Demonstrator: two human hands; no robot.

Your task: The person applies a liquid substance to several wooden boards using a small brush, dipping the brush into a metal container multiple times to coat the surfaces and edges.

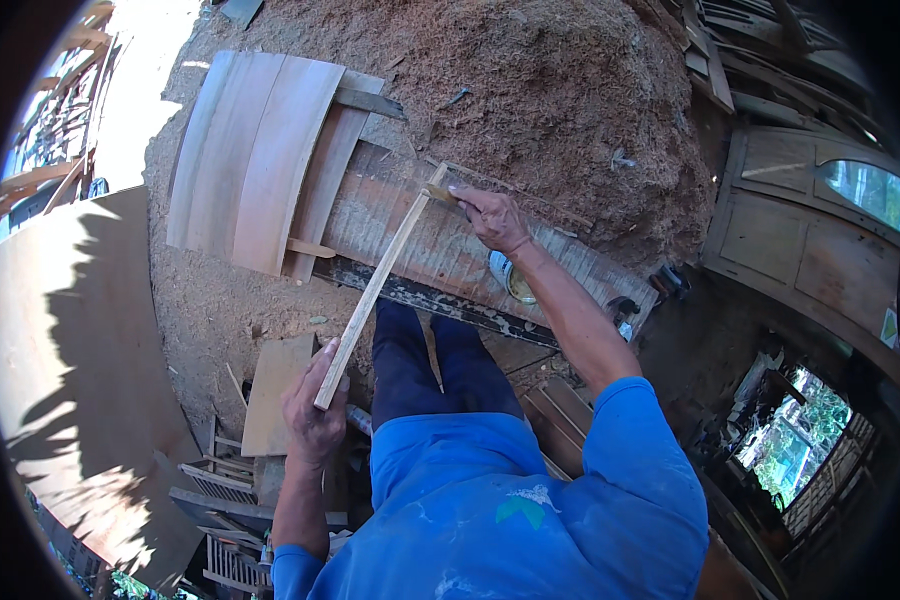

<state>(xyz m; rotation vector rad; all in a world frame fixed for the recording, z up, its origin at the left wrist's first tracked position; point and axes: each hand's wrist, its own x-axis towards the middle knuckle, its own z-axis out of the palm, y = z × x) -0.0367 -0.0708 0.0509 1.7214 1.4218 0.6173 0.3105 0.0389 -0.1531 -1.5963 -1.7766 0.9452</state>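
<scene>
A long, pale wooden strip [378, 283] slants across the workbench [420, 225]. Its near end lies in my left hand [311, 412], with the fingers closed around it. At the strip's far end, my right hand [494, 217] pinches a small, flat, yellowish-brown piece [439, 193] that lies across the wood. I cannot make out whether that piece is a brush or a scrap of wood. Below my right forearm stands an open can [516, 281] with something yellowish inside, partly hidden by the arm.
Curved wooden panels [255, 160] rest over the bench's left end. A hammer-like tool [622, 306] lies at its right end. Behind rises a heap of sawdust and shavings [560, 110]. A large plywood sheet [90, 370] is at left, a panelled wooden door [810, 230] at right.
</scene>
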